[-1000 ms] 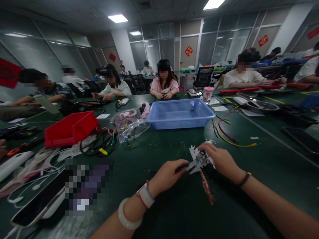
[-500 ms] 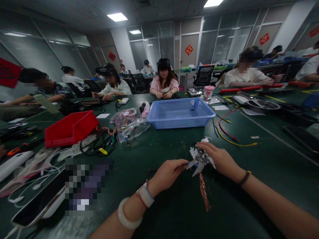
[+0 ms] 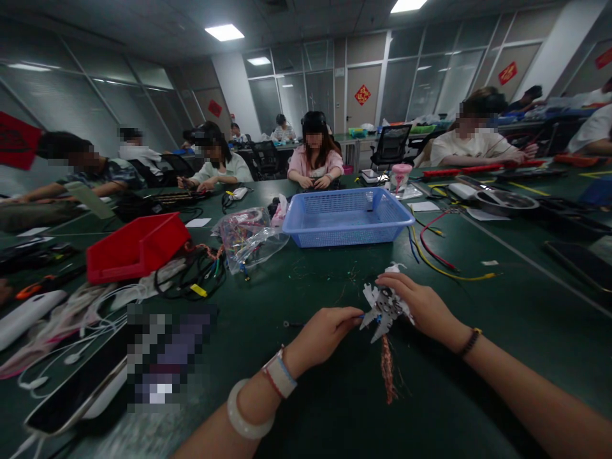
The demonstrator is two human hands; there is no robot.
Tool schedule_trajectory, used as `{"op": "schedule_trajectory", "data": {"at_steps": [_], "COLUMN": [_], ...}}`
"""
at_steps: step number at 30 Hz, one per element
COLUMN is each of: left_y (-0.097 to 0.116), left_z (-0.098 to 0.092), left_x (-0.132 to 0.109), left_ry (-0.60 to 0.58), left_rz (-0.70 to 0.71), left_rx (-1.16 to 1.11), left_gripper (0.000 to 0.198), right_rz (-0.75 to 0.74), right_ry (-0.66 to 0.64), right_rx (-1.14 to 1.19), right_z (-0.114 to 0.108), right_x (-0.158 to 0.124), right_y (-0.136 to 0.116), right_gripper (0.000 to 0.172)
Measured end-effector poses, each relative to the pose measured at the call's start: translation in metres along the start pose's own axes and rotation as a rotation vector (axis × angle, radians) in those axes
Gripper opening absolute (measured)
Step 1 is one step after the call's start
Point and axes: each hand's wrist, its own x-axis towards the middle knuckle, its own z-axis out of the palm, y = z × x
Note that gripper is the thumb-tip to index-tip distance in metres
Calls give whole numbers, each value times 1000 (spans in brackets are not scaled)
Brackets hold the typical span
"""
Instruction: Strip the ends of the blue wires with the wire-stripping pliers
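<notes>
Low in the frame, right of centre, the left hand (image 3: 320, 335) has its fingers drawn together, pinching a thin blue bit (image 3: 359, 315) whose tip meets the ragged white piece (image 3: 381, 306). A pale bangle and a striped band sit on the left wrist. The right hand (image 3: 423, 307) is curled around the right side of the same piece and grips it just above the dark green table (image 3: 335, 414). The piece is small, white and jagged, with pointed flaps sticking out to the left and downward and dark specks at its middle. From its underside hangs a twisted reddish-copper wire strand (image 3: 386, 370), frayed at the lower end, which reaches toward the tabletop. What the piece is made of cannot be told. Bare green surface lies under and in front of both hands and runs to the right edge of the frame. At the lower left, white earphone cables (image 3: 71, 347) and a flat dark device crowd the table. Farther up on the left are a tangle of black cables (image 3: 189, 277), a red bin (image 3: 136, 245) and a clear bag of coloured wires (image 3: 248, 239). Above the hands, well apart, stands a blue basket (image 3: 347, 220), with a yellow wire (image 3: 449, 274) lying to its right. Other people sit along the far edge of the table.
</notes>
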Motion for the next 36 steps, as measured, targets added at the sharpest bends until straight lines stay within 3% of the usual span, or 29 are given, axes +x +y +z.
{"op": "schedule_trajectory", "data": {"at_steps": [7,13,19,36], "left_y": [-2,-3,0,-4], "left_z": [0,-1,7,23], "left_x": [3,4,3,4], "left_ry": [82,89,22,-97], "left_rz": [-98,-300,-358,-322], "left_rx": [-114,-515,-838,-942], "left_gripper": [22,29,29,30], "right_rz": [85,182,226,130], "right_ry": [18,86,84,110], "right_rx": [-44,-130,-194,-243], "right_z": [5,3,1,4], "right_x": [-1,1,0,0], "right_y": [1,1,0,7], "right_gripper": [56,58,62,50]}}
